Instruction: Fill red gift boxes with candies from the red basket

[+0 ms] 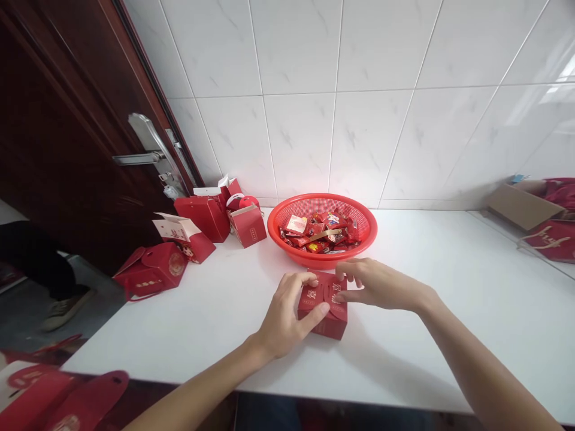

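Observation:
A small red box (330, 326) with pale printed characters stands on the white table in front of me, its top flaps folded together. My left hand (287, 314) rests on the box's left side and top, thumb and fingers apart. From the right, my right hand (371, 284) touches the box's top right part, its fingers curled and the thumb on the flap. Just behind the box sits a red plastic basket (368, 239) holding red-wrapped sweets (332, 221) and a small white and red packet (296, 224).
Several red gift boxes (204, 218) stand at the table's back left. An open cardboard box (523, 206) and a red bag (552, 239) are at the far right. More red bags (81, 401) lie lower left. A person's shoe (67, 308) shows beside the door (67, 90).

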`<state>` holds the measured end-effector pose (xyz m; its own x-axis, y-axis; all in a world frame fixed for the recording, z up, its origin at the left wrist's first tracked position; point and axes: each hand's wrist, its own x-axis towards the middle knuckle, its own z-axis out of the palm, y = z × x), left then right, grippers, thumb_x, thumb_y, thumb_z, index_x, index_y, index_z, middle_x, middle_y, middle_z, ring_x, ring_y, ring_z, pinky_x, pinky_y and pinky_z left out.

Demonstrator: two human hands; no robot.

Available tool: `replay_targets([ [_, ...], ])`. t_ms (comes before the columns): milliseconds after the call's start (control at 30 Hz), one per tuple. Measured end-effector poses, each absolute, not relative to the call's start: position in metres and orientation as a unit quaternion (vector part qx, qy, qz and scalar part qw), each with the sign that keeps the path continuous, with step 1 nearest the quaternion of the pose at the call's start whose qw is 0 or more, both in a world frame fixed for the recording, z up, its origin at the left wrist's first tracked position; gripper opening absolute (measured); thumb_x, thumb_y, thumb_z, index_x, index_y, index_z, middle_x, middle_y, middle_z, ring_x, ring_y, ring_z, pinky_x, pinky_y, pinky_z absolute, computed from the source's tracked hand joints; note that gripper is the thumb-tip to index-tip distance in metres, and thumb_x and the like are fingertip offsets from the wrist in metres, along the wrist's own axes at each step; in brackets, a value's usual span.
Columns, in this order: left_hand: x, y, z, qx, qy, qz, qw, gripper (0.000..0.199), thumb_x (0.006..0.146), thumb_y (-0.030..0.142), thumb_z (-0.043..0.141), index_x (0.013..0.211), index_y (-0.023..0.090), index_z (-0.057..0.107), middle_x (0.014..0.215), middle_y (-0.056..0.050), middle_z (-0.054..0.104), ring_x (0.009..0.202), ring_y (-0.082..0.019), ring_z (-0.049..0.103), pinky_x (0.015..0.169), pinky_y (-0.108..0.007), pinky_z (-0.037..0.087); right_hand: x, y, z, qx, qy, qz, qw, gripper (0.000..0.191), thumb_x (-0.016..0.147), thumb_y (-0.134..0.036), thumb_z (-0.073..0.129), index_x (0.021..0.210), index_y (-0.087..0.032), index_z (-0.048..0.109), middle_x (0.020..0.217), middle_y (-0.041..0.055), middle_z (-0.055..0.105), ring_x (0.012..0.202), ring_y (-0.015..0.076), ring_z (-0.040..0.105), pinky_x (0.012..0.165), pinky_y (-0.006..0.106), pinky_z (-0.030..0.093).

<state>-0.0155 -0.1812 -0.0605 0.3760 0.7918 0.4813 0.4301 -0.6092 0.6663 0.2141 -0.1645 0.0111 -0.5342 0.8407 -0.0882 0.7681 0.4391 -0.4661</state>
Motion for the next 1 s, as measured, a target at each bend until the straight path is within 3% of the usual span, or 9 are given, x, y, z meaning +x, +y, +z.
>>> replay_targets([
  [167, -0.007, -0.183, -0.064, 0.801, 0.389, 0.407, 0.204, 0.027, 0.087, 0.026, 0.067, 0.112, 0.023, 0.056, 0.105, -0.006, 0.066, 0.101, -0.024, 0.06, 0.088, -0.04, 0.054, 0.21, -0.185, -0.018, -0.509, -0.832, 0.155, 0.16, 0.021, 0.1, -0.042, 0.051, 0.094, -0.022, 0.052, 0.097, 0.007, 0.065, 0.079, 0.0217, 0.064, 0.068, 0.037, 0.053],
  [300, -0.003, -0.183, -0.066, 0.805, 0.379, 0.406, 0.207, 0.027, 0.089, 0.027, 0.065, 0.114, 0.024, 0.055, 0.108, -0.006, 0.066, 0.104, -0.024, 0.059, 0.091, -0.04, 0.052, 0.205, -0.202, -0.041, -0.493, -0.829, 0.067, 0.253, 0.021, 0.103, -0.038, 0.046, 0.11, -0.022, 0.058, 0.123, 0.0157, 0.065, 0.109, 0.0301, 0.066, 0.089, 0.049, 0.057],
  [433, -0.002, -0.182, -0.066, 0.812, 0.366, 0.401, 0.215, 0.026, 0.09, 0.027, 0.064, 0.113, 0.023, 0.055, 0.109, -0.006, 0.066, 0.104, -0.024, 0.059, 0.091, -0.04, 0.052, 0.208, -0.214, -0.063, -0.46, -0.839, 0.047, 0.285, 0.05, 0.1, -0.05, 0.05, 0.142, -0.023, 0.049, 0.148, 0.0202, 0.051, 0.135, 0.0332, 0.052, 0.102, 0.052, 0.053],
  [500, -0.001, -0.179, -0.066, 0.813, 0.357, 0.402, 0.225, 0.026, 0.088, 0.028, 0.065, 0.112, 0.023, 0.056, 0.107, -0.006, 0.066, 0.103, -0.024, 0.059, 0.091, -0.041, 0.052, 0.212, -0.217, -0.071, -0.451, -0.845, 0.027, 0.286, 0.059, 0.097, -0.055, 0.053, 0.148, -0.024, 0.047, 0.152, 0.0205, 0.046, 0.14, 0.0355, 0.047, 0.104, 0.054, 0.052],
  [833, 0.002, -0.141, -0.055, 0.812, 0.238, 0.355, 0.398, 0.033, 0.086, 0.029, 0.064, 0.118, 0.022, 0.06, 0.119, -0.008, 0.068, 0.113, -0.024, 0.064, 0.103, -0.042, 0.051, 0.204, -0.225, -0.081, -0.528, -0.778, -0.054, 0.337, 0.045, 0.093, -0.049, 0.062, 0.131, -0.026, 0.065, 0.139, 0.0174, 0.055, 0.117, 0.0346, 0.057, 0.091, 0.054, 0.057],
  [1000, 0.002, -0.138, -0.06, 0.839, 0.222, 0.383, 0.316, 0.032, 0.086, 0.03, 0.063, 0.116, 0.023, 0.062, 0.121, -0.009, 0.069, 0.115, -0.025, 0.063, 0.103, -0.044, 0.05, 0.233, -0.222, -0.087, -0.582, -0.736, -0.091, 0.334, 0.041, 0.092, -0.046, 0.06, 0.126, -0.024, 0.068, 0.132, 0.0181, 0.058, 0.113, 0.036, 0.057, 0.091, 0.057, 0.053],
])
